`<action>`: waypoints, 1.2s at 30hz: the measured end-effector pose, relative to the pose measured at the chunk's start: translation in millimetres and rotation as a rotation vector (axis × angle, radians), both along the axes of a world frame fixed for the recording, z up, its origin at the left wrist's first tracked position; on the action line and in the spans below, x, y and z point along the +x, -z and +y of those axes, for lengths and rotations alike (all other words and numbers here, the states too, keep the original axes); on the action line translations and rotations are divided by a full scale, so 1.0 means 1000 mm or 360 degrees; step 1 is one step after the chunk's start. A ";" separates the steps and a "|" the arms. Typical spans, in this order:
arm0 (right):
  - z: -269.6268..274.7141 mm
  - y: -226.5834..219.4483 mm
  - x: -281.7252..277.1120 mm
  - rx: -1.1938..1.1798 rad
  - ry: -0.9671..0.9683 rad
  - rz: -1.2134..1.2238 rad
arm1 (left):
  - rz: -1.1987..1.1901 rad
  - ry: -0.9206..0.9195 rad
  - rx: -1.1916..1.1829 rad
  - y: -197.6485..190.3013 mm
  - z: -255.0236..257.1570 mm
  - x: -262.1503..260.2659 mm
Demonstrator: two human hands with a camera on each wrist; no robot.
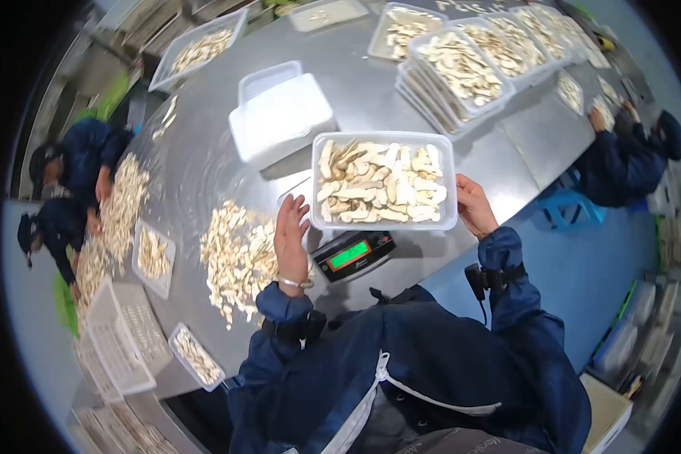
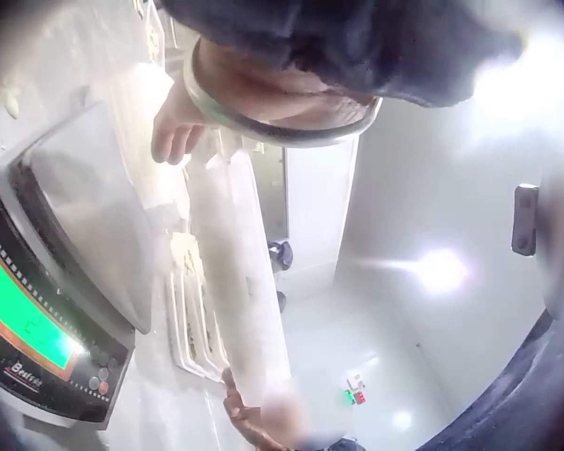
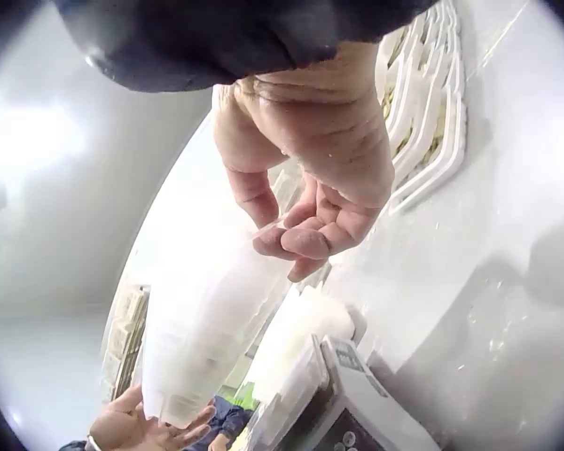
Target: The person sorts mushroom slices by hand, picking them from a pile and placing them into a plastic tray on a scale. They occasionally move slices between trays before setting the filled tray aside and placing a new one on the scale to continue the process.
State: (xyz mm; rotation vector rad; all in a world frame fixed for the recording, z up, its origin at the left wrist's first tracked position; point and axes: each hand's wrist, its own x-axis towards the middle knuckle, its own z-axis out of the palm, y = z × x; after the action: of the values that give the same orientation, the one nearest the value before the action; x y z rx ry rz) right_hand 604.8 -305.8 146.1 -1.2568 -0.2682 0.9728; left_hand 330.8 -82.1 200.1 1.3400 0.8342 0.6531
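A clear plastic tray (image 1: 383, 225) filled with pale sliced mushrooms (image 1: 386, 185) is held up above a digital scale (image 1: 353, 256) with a lit green display. My right hand (image 1: 475, 206) pinches the tray's right rim between thumb and fingers; the right wrist view shows this right hand (image 3: 310, 188) from close by. On the tray's other side, my left hand (image 1: 289, 238) has its fingers extended, palm toward the tray's left end. Below the raised tray, the scale's flat pan (image 2: 94, 216) shows in the left wrist view.
Loose mushroom slices (image 1: 238, 261) lie in a heap left of the scale. Behind it stand white stacked containers (image 1: 280, 117). Filled trays (image 1: 461, 68) stand stacked at the back right. Other people work at the left and right, and a white basket (image 1: 129, 333) stands front left.
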 end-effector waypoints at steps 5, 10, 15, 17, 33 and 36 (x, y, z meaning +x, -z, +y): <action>-0.046 -0.031 0.011 0.0042 0.0460 -0.0113 | -0.0017 0.0214 -0.0102 0.009 -0.005 0.006; -0.078 -0.054 0.028 0.0150 0.0716 -0.0187 | 0.0028 0.0415 -0.0121 0.010 -0.022 0.018; -0.077 -0.040 0.019 0.0085 0.0747 -0.0225 | 0.0031 0.0589 -0.0112 0.019 -0.025 0.010; -0.066 -0.012 0.010 0.0030 0.0709 -0.0181 | 0.0023 0.0607 -0.0130 0.015 -0.026 0.009; 0.096 0.124 0.022 -0.0056 0.0951 0.0282 | 0.0149 0.0277 -0.0168 0.016 -0.038 -0.049; 0.093 0.151 0.047 0.0068 0.0660 0.0398 | 0.0158 0.0231 -0.0207 0.018 -0.039 -0.056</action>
State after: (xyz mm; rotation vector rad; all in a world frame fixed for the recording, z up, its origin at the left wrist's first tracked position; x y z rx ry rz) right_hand 651.6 -213.2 -5.1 -1.0814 0.1626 0.7487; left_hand 275.0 -121.5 181.8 1.3087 0.8360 0.4150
